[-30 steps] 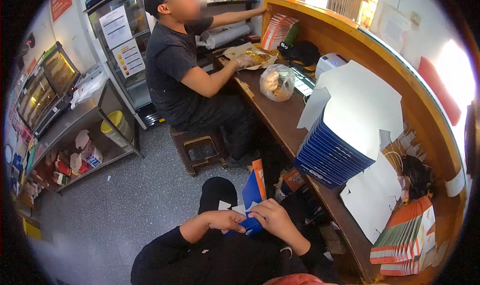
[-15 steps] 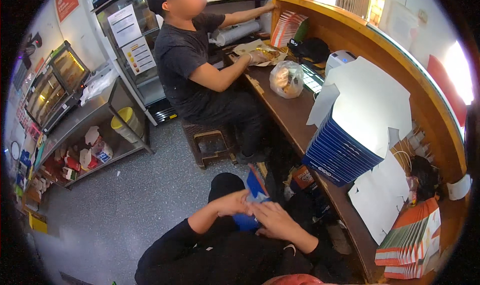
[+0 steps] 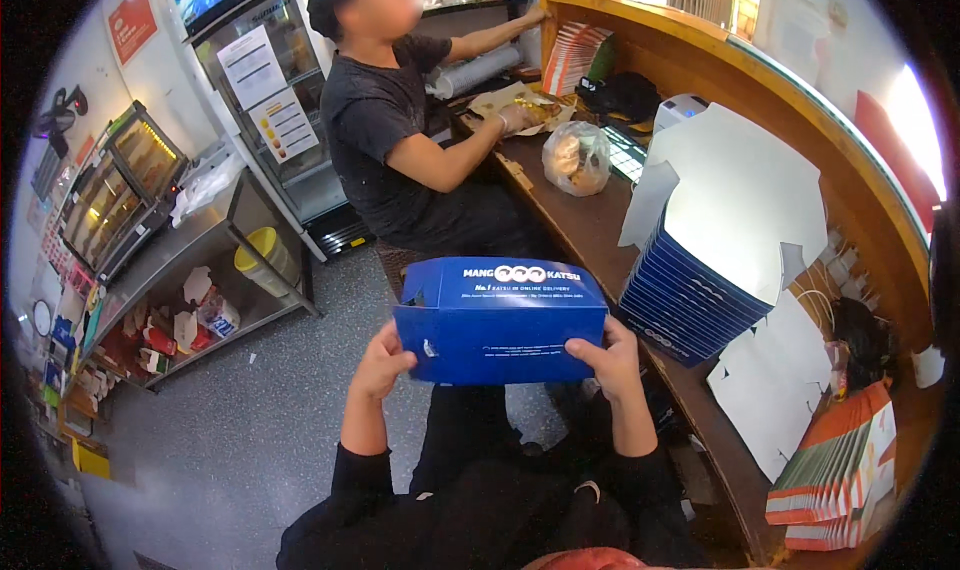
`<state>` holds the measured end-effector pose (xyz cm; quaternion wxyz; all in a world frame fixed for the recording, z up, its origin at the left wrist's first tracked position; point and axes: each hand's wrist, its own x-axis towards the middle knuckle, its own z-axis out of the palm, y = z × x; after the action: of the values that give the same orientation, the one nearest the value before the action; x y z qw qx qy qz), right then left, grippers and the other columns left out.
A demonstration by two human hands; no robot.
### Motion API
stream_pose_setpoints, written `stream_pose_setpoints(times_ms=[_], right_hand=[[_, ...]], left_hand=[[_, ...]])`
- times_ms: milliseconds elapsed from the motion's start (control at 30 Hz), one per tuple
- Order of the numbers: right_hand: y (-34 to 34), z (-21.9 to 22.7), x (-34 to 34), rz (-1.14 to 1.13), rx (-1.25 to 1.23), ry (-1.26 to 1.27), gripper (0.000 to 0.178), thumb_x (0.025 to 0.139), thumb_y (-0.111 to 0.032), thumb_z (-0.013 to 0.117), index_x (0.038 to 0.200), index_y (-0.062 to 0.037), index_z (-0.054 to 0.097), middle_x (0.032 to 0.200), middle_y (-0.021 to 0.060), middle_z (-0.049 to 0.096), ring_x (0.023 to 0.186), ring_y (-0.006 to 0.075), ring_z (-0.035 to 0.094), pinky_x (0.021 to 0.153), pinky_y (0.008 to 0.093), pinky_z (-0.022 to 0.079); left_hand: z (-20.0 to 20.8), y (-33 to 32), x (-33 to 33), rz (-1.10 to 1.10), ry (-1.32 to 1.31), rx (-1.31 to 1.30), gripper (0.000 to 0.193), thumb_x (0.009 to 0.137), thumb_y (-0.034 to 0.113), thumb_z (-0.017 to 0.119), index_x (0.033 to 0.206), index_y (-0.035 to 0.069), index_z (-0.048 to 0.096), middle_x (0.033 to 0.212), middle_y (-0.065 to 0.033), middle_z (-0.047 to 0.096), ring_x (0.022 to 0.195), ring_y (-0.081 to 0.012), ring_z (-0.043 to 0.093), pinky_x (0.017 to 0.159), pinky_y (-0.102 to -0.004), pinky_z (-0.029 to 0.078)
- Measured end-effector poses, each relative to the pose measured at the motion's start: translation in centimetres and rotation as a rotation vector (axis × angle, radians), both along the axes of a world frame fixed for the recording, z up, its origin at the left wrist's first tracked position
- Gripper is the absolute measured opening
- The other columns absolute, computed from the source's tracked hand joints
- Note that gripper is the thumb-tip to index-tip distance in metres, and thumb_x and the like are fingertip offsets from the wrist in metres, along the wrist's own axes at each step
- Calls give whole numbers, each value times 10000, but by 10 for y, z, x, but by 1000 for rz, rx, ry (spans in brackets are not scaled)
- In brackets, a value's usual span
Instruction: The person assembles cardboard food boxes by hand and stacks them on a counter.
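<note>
We record the brown counter [image 3: 575, 220] as the largest item, running along the right side of the workplace. A glass-door fridge [image 3: 302, 65] stands at the back, with a steel table [image 3: 212, 220] to its left. A co-worker [image 3: 385, 120] in dark clothes sits at the far end of the counter.

On the counter we note a tall stack of flat sheets [image 3: 740, 195], white on top and blue along the edges. The blue box [image 3: 500, 330] is raised over the person's lap [image 3: 450, 490], between the two hands, its printed face toward the person. A pile of striped paper packs [image 3: 835, 470] and a clear plastic bag [image 3: 577, 160] also lie on the counter.

The left hand [image 3: 382, 362] is closed on the box's left end, thumb at the front edge. The right hand [image 3: 610, 362] is closed on the right end, thumb laid on the front face; most fingers are hidden.

In our judgement, this hold calls for even, light pressure from both ends, so the card walls do not bow. We advise keeping the box level and checking the dark gap [image 3: 408, 290] at its upper left corner. A small pale mark [image 3: 430, 348] shows below; we cannot tell its cause.
</note>
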<state>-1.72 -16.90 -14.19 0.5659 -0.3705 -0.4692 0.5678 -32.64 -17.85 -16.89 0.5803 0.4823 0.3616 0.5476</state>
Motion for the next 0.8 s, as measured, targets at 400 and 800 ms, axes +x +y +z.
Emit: stream_pose_setpoints(times_ms=[400, 800], right_hand=[[3, -23, -57, -117, 1021, -769, 601, 618, -287, 728, 1127, -40, 525, 1189, 210, 467, 1059, 368, 477, 876, 432, 386], [-4, -44, -53, -163, 1200, -864, 373, 782, -67, 498, 1118, 91, 463, 1154, 271, 473, 1062, 379, 492, 882, 429, 411]], left_hand=[[20, -6, 70, 295, -486, -338, 219, 874, 150, 459, 1038, 11, 499, 958, -91, 583, 864, -197, 578, 771, -338, 475], [27, 11, 84, 167, -525, -224, 233, 880, 167, 468, 1070, 32, 476, 1011, -85, 564, 920, -200, 564, 818, -362, 469]])
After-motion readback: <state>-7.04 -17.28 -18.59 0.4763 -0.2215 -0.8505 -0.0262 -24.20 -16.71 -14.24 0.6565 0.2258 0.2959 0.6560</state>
